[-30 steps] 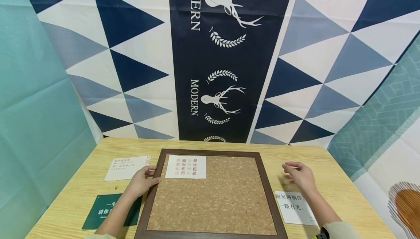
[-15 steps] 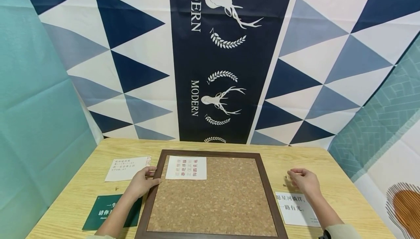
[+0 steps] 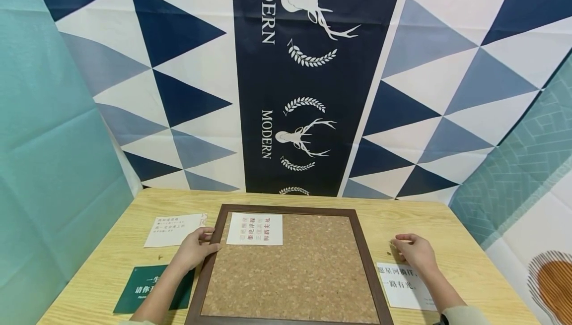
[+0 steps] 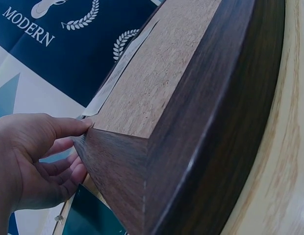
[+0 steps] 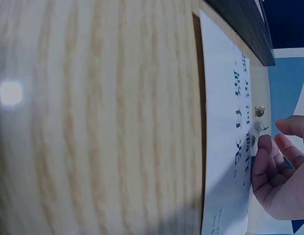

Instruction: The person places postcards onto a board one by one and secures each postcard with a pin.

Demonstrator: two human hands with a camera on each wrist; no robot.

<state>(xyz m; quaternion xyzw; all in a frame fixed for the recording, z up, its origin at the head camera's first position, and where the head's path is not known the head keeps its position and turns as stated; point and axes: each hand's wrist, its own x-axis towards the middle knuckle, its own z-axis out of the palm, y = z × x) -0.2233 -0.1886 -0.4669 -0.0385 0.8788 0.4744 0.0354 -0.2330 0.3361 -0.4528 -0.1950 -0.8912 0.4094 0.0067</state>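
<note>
My left hand (image 3: 195, 249) grips the left side of the brown-framed cork board (image 3: 304, 275), thumb on top of the frame and fingers at its outer side; the left wrist view shows the thumb (image 4: 76, 126) near the inner edge. A white card (image 3: 254, 229) with red and grey characters lies sideways in the board's upper left corner. Right of the board, my right hand (image 3: 417, 253) is low over the table, fingers loosely curled, nothing visible between them. Brass thumbtacks (image 5: 260, 111) lie just beyond the fingertips, near a white printed card (image 5: 223, 132).
Left of the board lie a white card (image 3: 172, 229) and a dark green card (image 3: 134, 288), the latter partly under my left forearm. A small tack (image 3: 160, 256) sits between them. A patterned cloth (image 3: 196, 77) hangs behind the wooden table (image 3: 111, 245).
My right hand has moved slightly right and closer to the near edge, beside the tacks at the right card. The left hand and the board have kept their places.
</note>
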